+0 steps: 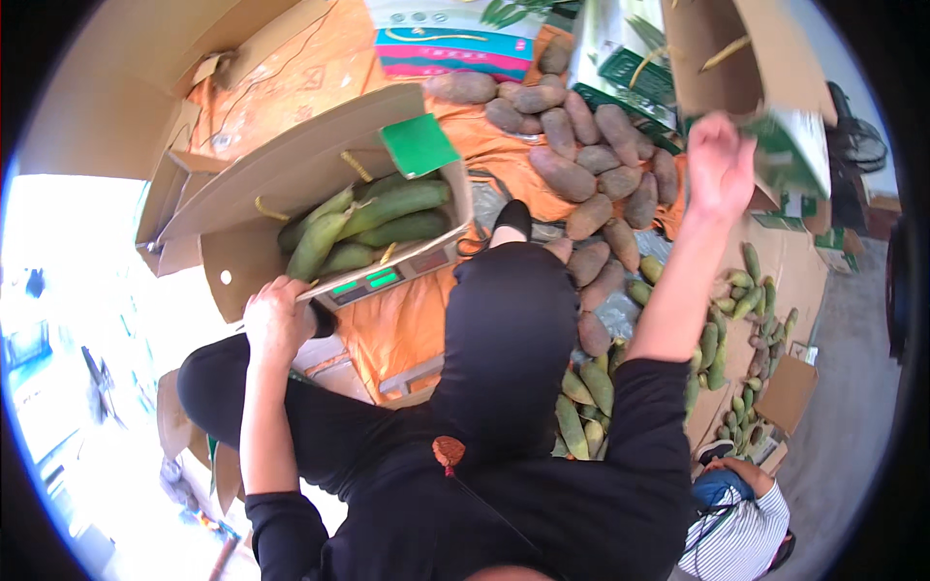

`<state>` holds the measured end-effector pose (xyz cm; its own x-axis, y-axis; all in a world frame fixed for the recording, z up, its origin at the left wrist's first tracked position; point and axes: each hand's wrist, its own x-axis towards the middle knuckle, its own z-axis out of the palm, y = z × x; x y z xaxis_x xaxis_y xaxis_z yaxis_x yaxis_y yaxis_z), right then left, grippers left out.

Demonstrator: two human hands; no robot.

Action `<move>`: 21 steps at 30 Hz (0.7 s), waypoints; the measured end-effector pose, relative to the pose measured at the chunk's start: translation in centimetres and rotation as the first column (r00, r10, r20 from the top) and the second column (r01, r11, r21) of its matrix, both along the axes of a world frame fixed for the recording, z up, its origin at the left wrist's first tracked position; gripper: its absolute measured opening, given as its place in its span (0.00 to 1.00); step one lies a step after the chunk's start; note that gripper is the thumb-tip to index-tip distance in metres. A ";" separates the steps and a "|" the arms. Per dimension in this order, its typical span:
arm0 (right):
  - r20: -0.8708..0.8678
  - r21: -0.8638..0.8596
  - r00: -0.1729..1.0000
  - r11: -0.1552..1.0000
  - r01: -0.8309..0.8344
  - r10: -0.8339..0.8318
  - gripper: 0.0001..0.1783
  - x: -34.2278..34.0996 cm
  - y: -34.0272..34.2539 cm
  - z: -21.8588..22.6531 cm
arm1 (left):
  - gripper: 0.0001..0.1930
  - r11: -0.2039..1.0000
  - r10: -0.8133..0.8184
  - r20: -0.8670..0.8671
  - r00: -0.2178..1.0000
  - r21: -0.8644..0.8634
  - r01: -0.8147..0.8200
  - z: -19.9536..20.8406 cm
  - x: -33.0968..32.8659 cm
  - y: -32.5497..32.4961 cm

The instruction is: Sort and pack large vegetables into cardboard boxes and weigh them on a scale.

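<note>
My left hand (276,315) grips the near left rim of an open cardboard box (291,136), its fingers bent over the edge. Inside lie several long green radishes (387,218). A scale with a lit green display (373,281) shows right at the box's near side. My right hand (719,169) is raised at the upper right, beside the lower edge of a tilted open carton (712,63) with a blurred green and white side. Motion smears its fingers, so I cannot make out whether they hold the carton.
Many oval reddish-brown roots (562,174) are heaped on orange sheeting (262,82) ahead of me. Smaller green radishes (586,407) lie by my right thigh and farther right. A printed carton (455,44) stands at the back. Another person in a striped top (741,533) is at the lower right.
</note>
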<state>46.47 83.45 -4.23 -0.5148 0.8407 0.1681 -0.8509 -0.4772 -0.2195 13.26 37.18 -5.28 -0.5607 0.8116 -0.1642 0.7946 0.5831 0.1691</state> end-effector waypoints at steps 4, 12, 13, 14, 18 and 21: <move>0.382 0.050 0.922 0.998 0.042 -0.058 0.16 -5.9 4.3 0.3 | 0.10 1.000 -0.011 -0.011 1.000 0.006 0.011 -0.4 -0.4 -0.1; 0.877 0.009 0.479 0.995 -0.098 0.039 0.25 -2.0 -6.0 -11.1 | 0.06 1.000 -0.016 0.007 1.000 -0.004 0.016 0.0 -0.4 -0.3; 0.932 -0.026 0.358 0.998 -0.065 0.048 0.20 -1.1 -8.5 -12.6 | 0.06 1.000 -0.005 0.009 1.000 -0.010 0.005 0.2 -0.4 -0.4; 0.972 -0.032 0.230 0.998 -0.060 0.045 0.19 0.8 -10.5 -14.4 | 0.06 1.000 -0.004 0.015 1.000 -0.005 0.004 0.0 -0.4 -0.1; 0.986 -0.147 -0.083 0.987 -0.064 0.142 0.15 5.2 -19.1 -16.8 | 0.08 1.000 -0.008 0.024 1.000 0.018 0.008 0.2 -0.2 -0.9; 0.962 -0.267 -0.059 0.964 0.020 0.267 0.12 8.8 -23.6 -18.2 | 0.17 0.995 -0.026 0.057 0.998 0.100 0.021 0.8 -0.2 -1.3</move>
<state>55.31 59.85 -22.48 -0.1205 0.6731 -0.7297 0.2602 -0.6880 -0.6775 13.11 35.91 -4.49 -0.5331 0.8384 -0.1134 0.7951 0.5422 0.2716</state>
